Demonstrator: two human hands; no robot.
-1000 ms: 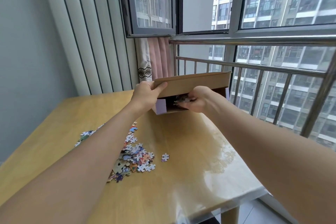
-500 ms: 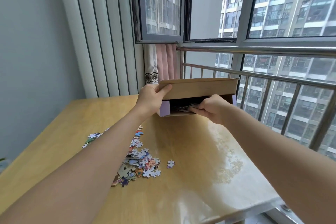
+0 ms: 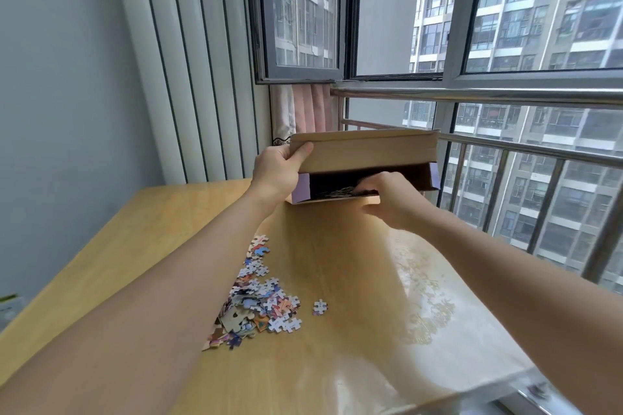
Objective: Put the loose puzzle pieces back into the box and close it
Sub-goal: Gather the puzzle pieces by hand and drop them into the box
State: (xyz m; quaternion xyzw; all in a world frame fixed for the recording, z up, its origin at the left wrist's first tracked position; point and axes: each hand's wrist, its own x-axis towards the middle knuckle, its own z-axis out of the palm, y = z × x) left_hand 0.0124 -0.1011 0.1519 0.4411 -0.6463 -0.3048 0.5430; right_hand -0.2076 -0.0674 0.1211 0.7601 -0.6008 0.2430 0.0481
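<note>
A cardboard puzzle box stands at the table's far edge, its brown lid [image 3: 364, 150] lifted above the purple-sided base [image 3: 301, 187]. My left hand [image 3: 274, 170] grips the lid's left corner, thumb on top. My right hand [image 3: 394, 202] is at the box's opening with its fingers loosely spread at the front wall; they are blurred and I see no piece in them. Dark pieces [image 3: 337, 193] lie inside the box. A pile of loose puzzle pieces [image 3: 259, 300] lies on the table beside my left forearm, and one lone piece [image 3: 319, 307] sits to its right.
The wooden table [image 3: 135, 246] has a glossy sheet over its right half. A steel railing [image 3: 472, 96] and windows stand right behind the box. A pink curtain [image 3: 310, 108] hangs at the back, and ribbed wall panels rise on the left.
My right hand carried pieces to the box, reached inside, and now draws back to the opening without them. My left hand has kept the lid lifted.
</note>
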